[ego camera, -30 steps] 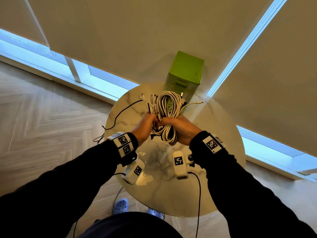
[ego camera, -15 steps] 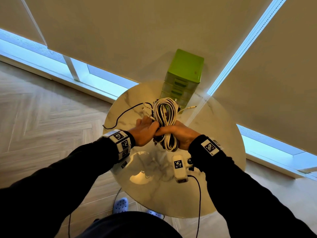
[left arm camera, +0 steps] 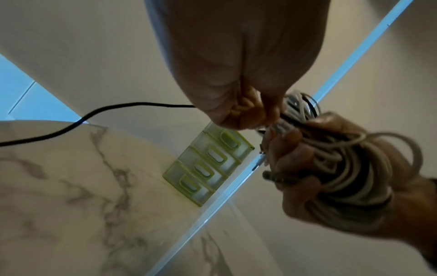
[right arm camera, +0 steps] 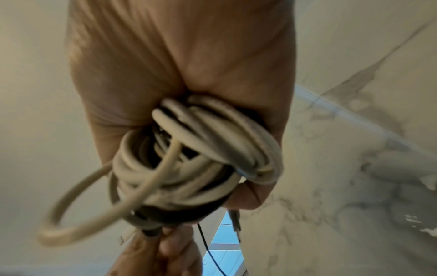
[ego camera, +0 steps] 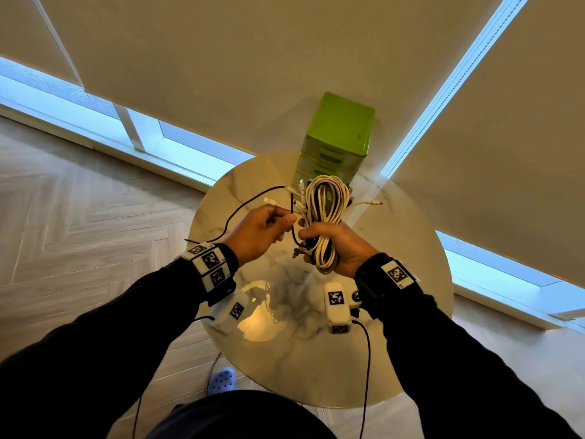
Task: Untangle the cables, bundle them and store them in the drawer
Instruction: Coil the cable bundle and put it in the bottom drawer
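Note:
My right hand grips a coiled bundle of white cables with dark strands inside it, held upright above the round marble table. The same bundle fills the right wrist view and shows in the left wrist view as cable loops. My left hand pinches a thin black cable right beside the bundle; that cable trails off to the left over the table edge. A green drawer unit stands at the table's far edge, its drawers pushed in.
Loose white plug ends stick out of the bundle's sides. Window blinds hang close behind the table. Wood floor lies to the left, and a blue shoe shows below the table's near edge.
Both hands have lifted the bundle off the table and toward me. My left hand has drawn the black cable out to the left, away from the bundle.

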A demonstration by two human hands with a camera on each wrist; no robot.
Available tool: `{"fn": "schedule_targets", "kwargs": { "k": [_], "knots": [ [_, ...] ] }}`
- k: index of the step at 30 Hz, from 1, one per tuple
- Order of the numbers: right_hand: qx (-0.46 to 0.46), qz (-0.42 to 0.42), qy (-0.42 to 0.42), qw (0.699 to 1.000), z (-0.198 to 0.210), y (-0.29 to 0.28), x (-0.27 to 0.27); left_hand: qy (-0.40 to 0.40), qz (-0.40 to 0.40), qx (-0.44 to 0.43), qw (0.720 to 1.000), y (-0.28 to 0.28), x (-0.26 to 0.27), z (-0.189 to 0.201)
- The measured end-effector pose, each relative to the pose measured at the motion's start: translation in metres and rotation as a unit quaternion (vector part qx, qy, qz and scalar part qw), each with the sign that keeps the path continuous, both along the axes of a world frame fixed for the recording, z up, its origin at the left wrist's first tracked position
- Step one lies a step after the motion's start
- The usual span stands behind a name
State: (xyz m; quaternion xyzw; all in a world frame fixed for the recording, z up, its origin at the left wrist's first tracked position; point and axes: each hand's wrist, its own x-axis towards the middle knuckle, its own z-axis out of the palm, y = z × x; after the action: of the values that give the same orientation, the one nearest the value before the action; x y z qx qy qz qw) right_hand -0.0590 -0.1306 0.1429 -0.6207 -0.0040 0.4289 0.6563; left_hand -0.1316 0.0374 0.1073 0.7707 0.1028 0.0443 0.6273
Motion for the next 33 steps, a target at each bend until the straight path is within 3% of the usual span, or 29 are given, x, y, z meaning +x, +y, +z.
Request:
{"fn": "schedule_targets", "kwargs": {
  "k": [4,9,12,17,19,23,25,28,33],
  "knots": [
    [0.000,0.050,0.007,0.999,0.002,-0.003,-0.004,0.011,-0.009,-0.064,0.998,-0.002,0.000,0.002],
    [-0.002,0.109,0.011,0.994,0.006,-0.004,-0.002,-0.027,-0.011,0.049,0.998,-0.003,-0.001,-0.003],
    [-0.014,0.094,-0.001,0.995,0.002,-0.004,0.002,-0.033,-0.018,0.086,0.996,-0.004,0.000,-0.001],
    [0.006,0.059,-0.012,0.998,-0.003,-0.007,0.005,-0.062,0.109,0.196,0.972,0.003,0.005,-0.004],
    [0.030,0.063,0.008,0.998,-0.004,-0.012,0.007,-0.030,0.111,0.200,0.973,0.012,0.007,-0.005],
    [0.051,0.075,0.029,0.995,-0.002,-0.016,0.007,0.067,-0.010,0.076,0.995,0.028,0.015,-0.011],
    [0.033,0.076,0.014,0.996,-0.002,-0.016,0.008,0.094,0.000,-0.053,0.994,0.024,0.017,-0.006],
    [-0.019,0.079,-0.026,0.996,-0.007,-0.012,0.006,0.106,0.035,-0.244,0.963,0.003,0.022,0.007],
    [-0.057,0.036,-0.075,0.995,-0.017,0.002,0.000,0.073,0.101,-0.414,0.902,-0.029,0.036,0.006]
  ]
}}
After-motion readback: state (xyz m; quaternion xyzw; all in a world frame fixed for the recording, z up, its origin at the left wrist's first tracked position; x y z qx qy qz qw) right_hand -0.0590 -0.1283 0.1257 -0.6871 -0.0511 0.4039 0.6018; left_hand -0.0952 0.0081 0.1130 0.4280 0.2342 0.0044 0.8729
